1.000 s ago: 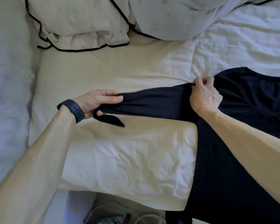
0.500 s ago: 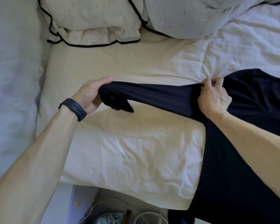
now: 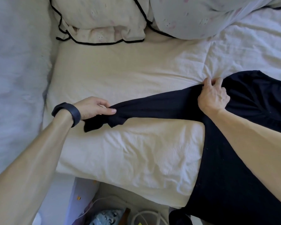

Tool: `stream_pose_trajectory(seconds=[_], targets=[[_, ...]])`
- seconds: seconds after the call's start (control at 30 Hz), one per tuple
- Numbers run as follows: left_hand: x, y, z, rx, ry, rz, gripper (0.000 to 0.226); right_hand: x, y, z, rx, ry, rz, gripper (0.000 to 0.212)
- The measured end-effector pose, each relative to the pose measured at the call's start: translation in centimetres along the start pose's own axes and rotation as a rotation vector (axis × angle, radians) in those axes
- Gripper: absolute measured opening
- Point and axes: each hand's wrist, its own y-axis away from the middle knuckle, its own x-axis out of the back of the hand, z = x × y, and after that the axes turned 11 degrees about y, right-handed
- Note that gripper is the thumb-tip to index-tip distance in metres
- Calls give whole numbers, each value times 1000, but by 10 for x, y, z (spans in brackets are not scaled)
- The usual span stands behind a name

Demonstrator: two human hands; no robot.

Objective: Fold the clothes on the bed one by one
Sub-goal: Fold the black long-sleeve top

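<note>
- Covering most of what I see is the bed [image 3: 120,70]. It has a cream sheet with lots of little wrinkles.
- A black shirt [image 3: 234,176] lies on the right side of the bed. Its bottom part hangs over the near edge.
- One long sleeve [image 3: 161,103] of the shirt reaches out to the left across the sheet. It is pulled out long between my two hands.
- A cream pillow [image 3: 101,17] with a black edge sits at the top of the bed. A pale pillow [image 3: 193,17] lies just beside it on the right.
- My right hand [image 3: 213,98] grips the black shirt where the sleeve meets the body. The fingers are curled into the cloth.
- My left hand [image 3: 91,108] pinches the sleeve near its end, with thumb and fingers squeezed on the cloth. The tip of the sleeve droops down below this hand.
- My hands are well apart, one at each end of the sleeve.
- A dark wristband [image 3: 71,113] goes around my left wrist.
- A white cord [image 3: 146,216] lies on the floor below the bed.
</note>
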Motion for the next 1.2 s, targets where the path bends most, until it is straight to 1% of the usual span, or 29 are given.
stream_pose_trajectory(seconds=[0.07,0.13,0.2,0.23,0.3,0.33,0.4,0.5,0.53,0.57,0.63,0.67,0.73,0.77,0.8,0.87,0.9,0.93,0.97,1.03,1.07,1.1,1.17,1.2], targets=[[1,4,-11,-64,166,126,41,1,1,1,12,-10,-1,32],[-3,11,-14,-105,309,163,46,0,5,3,27,-23,-3,32],[-9,16,-13,-82,314,116,65,0,6,5,14,-28,-5,32],[-11,18,-15,-52,304,89,69,0,5,5,14,-30,-8,32],[-9,23,-18,-18,326,-7,61,-1,4,2,4,-31,-12,32],[-4,22,-23,-14,358,-42,64,-2,3,0,-9,-25,-8,33],[12,20,-33,-13,370,-86,80,-6,3,-2,-44,-4,-6,34],[43,16,-53,2,283,-151,89,-4,7,-11,-92,-9,-25,41],[52,14,-58,22,225,-151,84,-1,11,-18,-127,-28,-39,43],[58,11,-64,35,183,-131,73,2,19,-26,-164,-57,-55,46],[64,3,-75,48,187,-56,52,6,49,-48,-194,-111,-49,55],[62,-2,-82,62,235,-11,45,8,71,-62,-170,-129,-15,60],[55,-12,-97,50,258,104,28,9,121,-91,-46,-161,56,64],[49,-16,-106,-3,228,170,22,9,145,-107,17,-178,74,64],[41,-19,-114,-82,195,227,21,6,165,-124,65,-200,83,63],[21,-17,-126,-210,54,317,38,1,194,-155,132,-257,92,58],[11,-15,-131,-242,-35,371,46,0,200,-169,163,-291,91,54],[2,-13,-135,-262,-82,425,49,2,200,-182,194,-335,74,50],[-4,-12,-138,-268,-52,475,47,5,196,-195,221,-383,36,48],[-7,-13,-145,-258,173,492,40,14,183,-219,306,-440,-55,45],[-6,-14,-151,-270,223,482,38,17,174,-230,360,-420,-90,45],[-4,-16,-156,-295,168,463,41,19,164,-240,411,-367,-126,47],[0,-18,-163,-335,-89,412,51,20,146,-251,463,-196,-196,47],[2,-18,-164,-345,-220,396,54,20,138,-254,465,-130,-218,42]])
